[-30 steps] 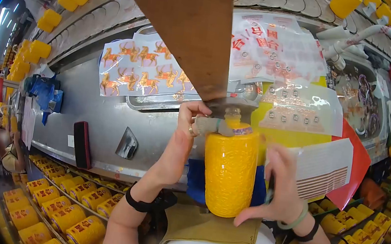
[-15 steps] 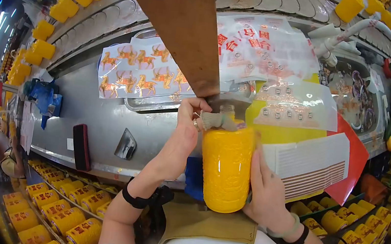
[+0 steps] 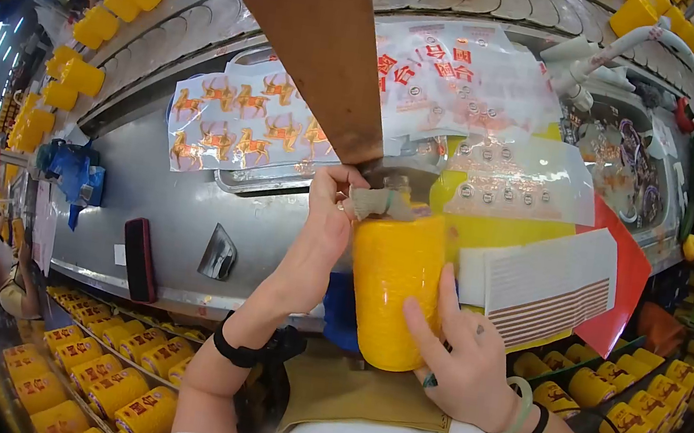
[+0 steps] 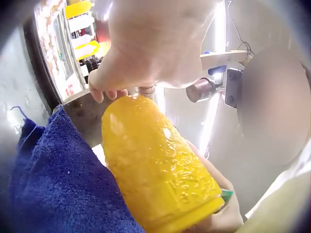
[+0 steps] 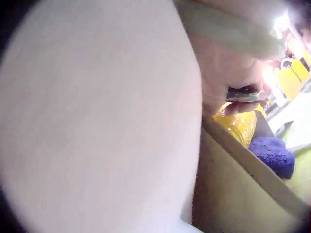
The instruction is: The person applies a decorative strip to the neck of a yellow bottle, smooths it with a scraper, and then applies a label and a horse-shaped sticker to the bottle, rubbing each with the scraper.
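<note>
A yellow bottle (image 3: pixel 393 297) with an embossed surface stands tilted in front of the apron, its clear neck pointing away. My left hand (image 3: pixel 323 244) grips it at the neck end; one finger wears a grey knitted cover (image 3: pixel 366 204). Along the bottle's right side and lower front, my right hand (image 3: pixel 467 372) holds it with spread fingers. A small dark-green item (image 3: pixel 429 381) shows at that hand; in the right wrist view it lies by the curled fingers, its kind unclear. A blue towel (image 4: pixel 68 179) lies close beside the bottle.
A brown board (image 3: pixel 308 45) slants down toward the bottle's neck. Decal sheets with horses (image 3: pixel 246 116) and red characters (image 3: pixel 462 74) lie on the metal table. Also there are a striped cloth (image 3: pixel 549 282), a phone (image 3: pixel 140 259) and a water basin (image 3: pixel 673 202). Yellow bottles fill crates (image 3: pixel 94 376) below.
My right hand came in from the right to the bottle's side, then shifted its fingers lower and over the front. My left hand stays at the neck. The bottle moved slightly left in view.
</note>
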Action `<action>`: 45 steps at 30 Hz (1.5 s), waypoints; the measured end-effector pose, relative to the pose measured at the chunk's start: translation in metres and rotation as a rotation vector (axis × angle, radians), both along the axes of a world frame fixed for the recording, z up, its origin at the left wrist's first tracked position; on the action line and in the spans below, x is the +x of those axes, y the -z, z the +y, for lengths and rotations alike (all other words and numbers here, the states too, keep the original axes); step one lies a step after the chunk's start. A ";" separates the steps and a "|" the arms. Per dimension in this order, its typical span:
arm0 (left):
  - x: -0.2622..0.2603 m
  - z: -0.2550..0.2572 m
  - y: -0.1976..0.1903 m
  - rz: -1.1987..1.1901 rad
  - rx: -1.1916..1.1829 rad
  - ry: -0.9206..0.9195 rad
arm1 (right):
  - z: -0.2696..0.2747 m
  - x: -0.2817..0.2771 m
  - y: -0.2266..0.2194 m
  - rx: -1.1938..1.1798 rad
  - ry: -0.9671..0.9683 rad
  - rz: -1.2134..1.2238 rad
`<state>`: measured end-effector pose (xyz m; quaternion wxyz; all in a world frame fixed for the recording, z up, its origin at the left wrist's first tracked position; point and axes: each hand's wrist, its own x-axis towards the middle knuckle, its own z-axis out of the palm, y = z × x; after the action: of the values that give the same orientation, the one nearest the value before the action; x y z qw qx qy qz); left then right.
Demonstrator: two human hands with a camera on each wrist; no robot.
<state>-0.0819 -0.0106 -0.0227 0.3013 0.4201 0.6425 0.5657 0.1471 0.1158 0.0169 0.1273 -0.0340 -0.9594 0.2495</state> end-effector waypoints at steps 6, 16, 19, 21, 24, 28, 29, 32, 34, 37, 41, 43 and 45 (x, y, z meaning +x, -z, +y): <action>0.004 -0.001 -0.002 -0.022 0.057 -0.074 | 0.011 0.004 0.010 -0.099 -0.022 0.046; 0.004 -0.001 0.012 -0.106 0.020 -0.089 | 0.005 -0.005 0.016 -0.237 0.093 -0.160; 0.002 -0.001 0.009 -0.059 0.006 -0.057 | 0.006 -0.001 -0.002 0.051 -0.044 -0.066; 0.005 0.001 0.004 -0.086 0.002 -0.061 | 0.002 -0.002 0.011 -0.013 0.044 -0.039; 0.007 0.002 0.002 -0.117 0.027 -0.071 | 0.002 -0.005 0.019 -0.105 0.109 -0.046; 0.004 0.002 0.003 -0.079 0.050 -0.032 | 0.004 -0.004 -0.008 0.015 -0.063 -0.018; 0.004 0.002 0.003 -0.080 0.046 -0.030 | 0.004 -0.002 -0.010 0.041 -0.119 -0.016; 0.005 0.003 0.000 -0.070 0.053 -0.052 | 0.002 -0.008 0.024 -0.045 0.123 0.018; 0.002 0.001 0.001 0.016 0.037 -0.013 | 0.006 -0.009 0.020 -0.184 0.100 -0.063; 0.008 0.005 0.005 -0.141 0.081 -0.083 | 0.007 -0.006 -0.008 0.017 -0.031 -0.104; 0.003 0.004 -0.002 0.083 0.038 -0.009 | 0.004 -0.008 0.007 -0.119 0.020 -0.063; 0.008 0.008 -0.003 -0.023 0.027 -0.062 | 0.004 -0.009 0.011 -0.170 0.143 -0.100; 0.010 0.009 -0.005 -0.013 0.033 -0.078 | -0.002 -0.007 0.003 0.019 0.085 -0.038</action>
<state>-0.0720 -0.0019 -0.0182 0.2760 0.3961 0.6470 0.5902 0.1402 0.1143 0.0142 0.1199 -0.0780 -0.9617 0.2338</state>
